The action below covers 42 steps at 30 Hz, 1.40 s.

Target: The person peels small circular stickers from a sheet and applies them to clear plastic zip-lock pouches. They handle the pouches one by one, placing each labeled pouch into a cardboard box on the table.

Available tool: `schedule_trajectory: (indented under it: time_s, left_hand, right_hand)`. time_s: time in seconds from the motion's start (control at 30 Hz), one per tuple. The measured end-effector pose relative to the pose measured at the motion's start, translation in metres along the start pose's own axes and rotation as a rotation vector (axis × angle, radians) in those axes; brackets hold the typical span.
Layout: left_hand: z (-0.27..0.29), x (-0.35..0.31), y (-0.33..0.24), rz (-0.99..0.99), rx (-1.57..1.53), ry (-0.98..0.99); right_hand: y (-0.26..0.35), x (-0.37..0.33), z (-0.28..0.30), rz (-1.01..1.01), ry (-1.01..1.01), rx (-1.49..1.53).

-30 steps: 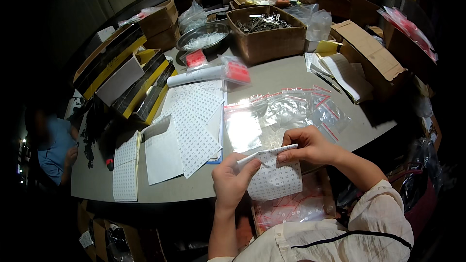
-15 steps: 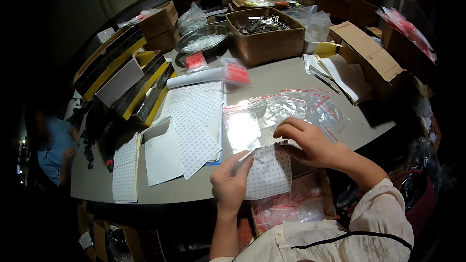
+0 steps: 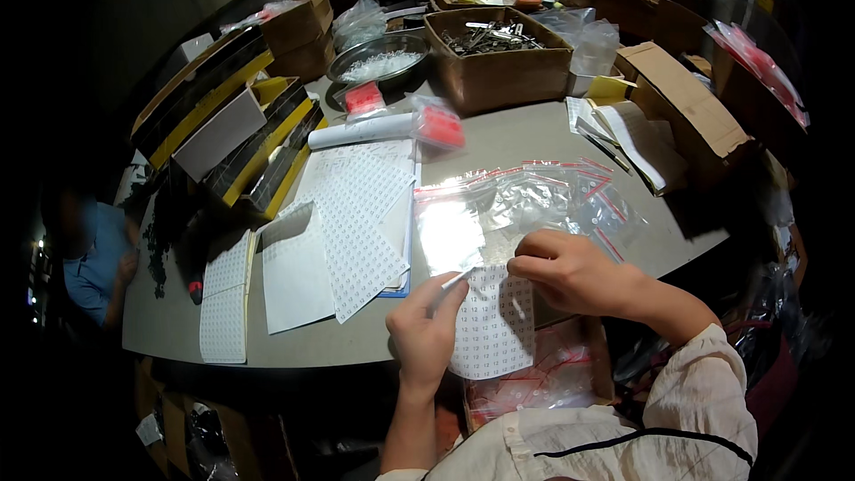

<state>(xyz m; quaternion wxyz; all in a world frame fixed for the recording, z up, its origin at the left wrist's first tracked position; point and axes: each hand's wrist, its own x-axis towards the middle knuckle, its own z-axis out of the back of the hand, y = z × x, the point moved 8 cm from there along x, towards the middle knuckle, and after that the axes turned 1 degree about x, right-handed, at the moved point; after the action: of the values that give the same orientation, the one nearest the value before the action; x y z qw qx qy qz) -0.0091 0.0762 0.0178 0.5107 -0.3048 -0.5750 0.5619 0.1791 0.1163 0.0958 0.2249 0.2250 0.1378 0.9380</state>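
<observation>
Far left, beyond the table edge: person in blue [image 3: 95, 258], one hand raised before the torso. Grey table [image 3: 169, 334]; on it, black-and-yellow boxes [image 3: 263, 156], tilted. Nearer the front edge, a small red item [image 3: 196, 292] beside a booklet [image 3: 224, 289] of printed pages.

Next right, a blank page [image 3: 298, 281], overlapped by a printed page [image 3: 370, 254]; both lie partly over a blue-edged pad [image 3: 312, 176]. Paper roll [image 3: 361, 132] across the pad's far end; two red packets near it, one [image 3: 363, 100] behind, one [image 3: 439, 127] at the roll's right end. Farther back, bowl [image 3: 337, 71] of clear bits, then carton [image 3: 508, 82] heaped with metal parts.

Left hand [image 3: 423, 330] at front edge: thumb and fingers clamped on the folded left side of the sheet [image 3: 494, 325]. Sheet hangs between the hands, rows of small marks facing up. Below it, open box [image 3: 604, 374] of red-edged bags. Right hand [image 3: 570, 272] at the sheet's top right corner, fingertips bunched together; cannot tell whether they grip it, thumb mostly hidden.

Just beyond the hands, clear bags [image 3: 530, 200] lie overlapping, red strips along their edges. Far right, open notebook [image 3: 634, 138], pen [image 3: 606, 153] alongside.
</observation>
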Motion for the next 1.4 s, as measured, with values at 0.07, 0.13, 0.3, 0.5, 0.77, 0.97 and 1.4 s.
schedule_trajectory:
  time_s: [0.07,0.13,0.3,0.5,0.77,0.97,1.4]
  left_hand:
    - [0.0,0.002,0.003,0.038,-0.046,-0.034]
    - [-0.001,0.004,0.006,0.049,-0.051,-0.023]
    - [-0.001,0.005,0.003,0.059,-0.092,0.014]
    - [-0.001,0.006,-0.006,0.064,-0.081,0.027]
    - [0.0,0.003,-0.014,-0.003,0.001,0.039]
    - [-0.002,0.003,-0.02,-0.04,-0.015,0.078]
    - [0.0,0.001,-0.017,-0.058,-0.016,0.044]
  right_hand:
    - [-0.009,0.007,0.006,-0.008,-0.031,0.144]
    - [-0.035,0.024,0.013,-0.062,-0.105,0.306]
    - [-0.112,0.08,-0.033,-0.463,0.233,0.639]
    - [-0.146,0.094,-0.042,-0.542,0.293,0.168]
    - [-0.137,0.084,-0.009,-0.497,0.361,-0.158]
    - [-0.092,0.106,-0.036,-0.259,0.227,0.302]
    - [-0.158,0.056,-0.002,-0.635,0.302,-0.127]
